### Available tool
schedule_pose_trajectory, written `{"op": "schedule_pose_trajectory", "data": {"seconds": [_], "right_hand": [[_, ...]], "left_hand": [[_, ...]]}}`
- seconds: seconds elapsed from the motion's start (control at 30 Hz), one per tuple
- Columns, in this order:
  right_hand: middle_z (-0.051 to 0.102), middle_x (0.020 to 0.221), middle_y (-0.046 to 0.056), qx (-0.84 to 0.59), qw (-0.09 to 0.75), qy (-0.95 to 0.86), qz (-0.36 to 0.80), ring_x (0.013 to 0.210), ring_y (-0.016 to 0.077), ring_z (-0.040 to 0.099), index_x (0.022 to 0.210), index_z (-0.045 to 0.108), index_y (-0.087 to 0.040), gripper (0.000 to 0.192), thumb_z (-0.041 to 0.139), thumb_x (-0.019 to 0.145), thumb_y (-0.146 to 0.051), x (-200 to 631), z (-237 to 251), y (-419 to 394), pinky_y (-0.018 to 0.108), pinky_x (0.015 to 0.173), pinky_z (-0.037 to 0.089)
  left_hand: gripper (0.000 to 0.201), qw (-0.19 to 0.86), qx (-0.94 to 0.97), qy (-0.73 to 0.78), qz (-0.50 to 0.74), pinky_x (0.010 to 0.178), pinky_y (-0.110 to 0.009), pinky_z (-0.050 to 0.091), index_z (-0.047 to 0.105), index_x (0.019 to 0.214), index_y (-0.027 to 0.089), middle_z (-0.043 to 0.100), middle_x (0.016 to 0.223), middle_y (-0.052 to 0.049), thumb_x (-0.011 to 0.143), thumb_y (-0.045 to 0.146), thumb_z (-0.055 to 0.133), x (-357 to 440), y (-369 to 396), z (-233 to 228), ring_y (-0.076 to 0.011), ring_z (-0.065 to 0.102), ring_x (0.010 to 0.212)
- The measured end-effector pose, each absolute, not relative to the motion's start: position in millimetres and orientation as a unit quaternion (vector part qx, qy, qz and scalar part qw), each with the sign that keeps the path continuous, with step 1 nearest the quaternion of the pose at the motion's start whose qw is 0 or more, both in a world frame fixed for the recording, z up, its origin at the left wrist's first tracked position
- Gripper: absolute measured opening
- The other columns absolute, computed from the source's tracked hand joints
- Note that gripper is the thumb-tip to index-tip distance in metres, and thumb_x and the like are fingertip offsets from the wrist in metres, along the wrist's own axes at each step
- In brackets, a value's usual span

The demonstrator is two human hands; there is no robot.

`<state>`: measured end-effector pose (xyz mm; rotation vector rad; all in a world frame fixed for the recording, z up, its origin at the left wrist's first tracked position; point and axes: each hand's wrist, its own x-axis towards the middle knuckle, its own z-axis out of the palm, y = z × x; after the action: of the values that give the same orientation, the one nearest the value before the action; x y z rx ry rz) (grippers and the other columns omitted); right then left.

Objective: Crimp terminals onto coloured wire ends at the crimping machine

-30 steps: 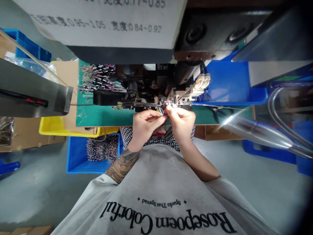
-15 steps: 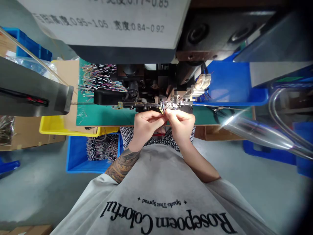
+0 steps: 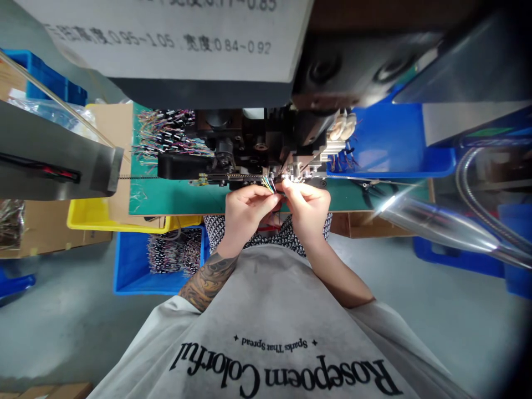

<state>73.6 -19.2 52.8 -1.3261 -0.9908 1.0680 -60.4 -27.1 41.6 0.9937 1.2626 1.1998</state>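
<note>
In the head view, a green surface (image 3: 178, 199) runs across a grey-floored workshop, with a black crimping machine (image 3: 260, 145) standing at its middle. A heap of cut wire bundles (image 3: 170, 133) lies toward its back left corner, and a blue bin (image 3: 386, 138) stands at its back right. A yellow tray (image 3: 87, 215) juts out beside the front left corner; below the front edge, a lower blue bin (image 3: 124, 269) holds more bundles.

The left hand (image 3: 244, 215) pinches a few coloured wires (image 3: 268, 184) between thumb and fingers, just in from the middle of the front edge, with their ends pointing up toward the machine. The right hand (image 3: 308, 209) is beside it, thumb and forefinger nearly closed at the machine's working point; whether a wire sits between them cannot be told.

Compared with half a second ago, the wires have shifted left, away from the right fingertips, and fan wider, showing more colours. The machine's bolted block (image 3: 357, 72) sits lower and looks blurred. Both hands have barely moved.
</note>
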Motion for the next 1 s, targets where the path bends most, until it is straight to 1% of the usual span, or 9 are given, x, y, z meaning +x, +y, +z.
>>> {"op": "schedule_pose_trajectory", "data": {"seconds": [0.13, 0.23, 0.3, 0.4, 0.57, 0.73, 0.87, 1.0], "right_hand": [[0.042, 0.051, -0.005, -0.551, 0.545, -0.437, 0.458, 0.052, 0.0076, 0.037, 0.058, 0.070, -0.018, 0.037, 0.074, 0.090, -0.037, 73.4, 55.0, -23.0, 0.024, 0.050, 0.034], [0.042, 0.049, -0.005, -0.562, 0.550, -0.434, 0.439, 0.051, 0.0078, 0.038, 0.055, 0.066, -0.018, 0.041, 0.074, 0.090, -0.039, 73.6, 56.4, -23.2, 0.024, 0.049, 0.035], [0.043, 0.049, -0.005, -0.573, 0.553, -0.425, 0.432, 0.051, 0.0075, 0.038, 0.057, 0.069, -0.018, 0.039, 0.073, 0.090, -0.038, 73.6, 56.3, -21.7, 0.024, 0.049, 0.034], [0.046, 0.051, -0.004, -0.575, 0.554, -0.414, 0.437, 0.052, 0.0078, 0.040, 0.061, 0.072, -0.018, 0.035, 0.072, 0.091, -0.038, 73.3, 55.0, -18.5, 0.024, 0.050, 0.036], [0.038, 0.052, -0.005, -0.581, 0.549, -0.412, 0.438, 0.053, 0.0076, 0.035, 0.057, 0.065, -0.018, 0.041, 0.072, 0.091, -0.040, 72.7, 53.6, -16.7, 0.024, 0.051, 0.033], [0.037, 0.053, -0.005, -0.565, 0.544, -0.437, 0.440, 0.054, 0.0075, 0.032, 0.055, 0.057, -0.019, 0.046, 0.070, 0.093, -0.039, 73.7, 53.1, -20.0, 0.025, 0.051, 0.029], [0.040, 0.053, -0.005, -0.553, 0.541, -0.451, 0.445, 0.055, 0.0082, 0.036, 0.056, 0.060, -0.019, 0.042, 0.074, 0.091, -0.037, 74.8, 53.8, -23.6, 0.025, 0.052, 0.033], [0.038, 0.052, -0.005, -0.574, 0.542, -0.445, 0.423, 0.054, 0.0084, 0.035, 0.054, 0.061, -0.019, 0.044, 0.072, 0.091, -0.039, 75.7, 55.3, -22.4, 0.025, 0.052, 0.032]], "left_hand": [[0.016, 0.545, 0.426, 0.536, 0.484, 0.058, -0.026, 0.065, 0.082, 0.082, 0.019, 0.079, 0.073, -0.001, 0.082, 0.033, 0.089, -59.5, -28.2, 48.3, -0.0158, 0.074, 0.062], [0.016, 0.548, 0.429, 0.531, 0.483, 0.056, -0.026, 0.064, 0.081, 0.080, 0.019, 0.079, 0.073, -0.002, 0.079, 0.032, 0.091, -58.0, -28.6, 51.6, -0.0163, 0.075, 0.061], [0.018, 0.545, 0.431, 0.524, 0.493, 0.056, -0.025, 0.063, 0.079, 0.077, 0.020, 0.079, 0.073, -0.001, 0.077, 0.032, 0.093, -57.1, -28.4, 51.8, -0.0157, 0.074, 0.060], [0.018, 0.540, 0.431, 0.515, 0.507, 0.060, -0.025, 0.064, 0.078, 0.077, 0.020, 0.079, 0.074, -0.001, 0.077, 0.031, 0.092, -56.9, -27.8, 48.9, -0.0150, 0.074, 0.063], [0.019, 0.541, 0.432, 0.523, 0.496, 0.067, -0.028, 0.066, 0.080, 0.084, 0.020, 0.080, 0.081, -0.003, 0.082, 0.037, 0.090, -60.3, -27.4, 40.9, -0.0163, 0.076, 0.071], [0.018, 0.540, 0.432, 0.525, 0.496, 0.062, -0.025, 0.064, 0.081, 0.083, 0.020, 0.079, 0.077, -0.001, 0.083, 0.035, 0.089, -61.2, -27.3, 42.6, -0.0149, 0.075, 0.067], [0.018, 0.544, 0.434, 0.533, 0.482, 0.056, -0.026, 0.063, 0.080, 0.081, 0.020, 0.079, 0.074, -0.002, 0.081, 0.035, 0.090, -59.1, -28.0, 49.0, -0.0159, 0.073, 0.062], [0.021, 0.543, 0.440, 0.529, 0.482, 0.057, -0.027, 0.064, 0.078, 0.080, 0.020, 0.079, 0.075, -0.002, 0.080, 0.036, 0.091, -57.1, -28.3, 51.8, -0.0171, 0.075, 0.062]]}}
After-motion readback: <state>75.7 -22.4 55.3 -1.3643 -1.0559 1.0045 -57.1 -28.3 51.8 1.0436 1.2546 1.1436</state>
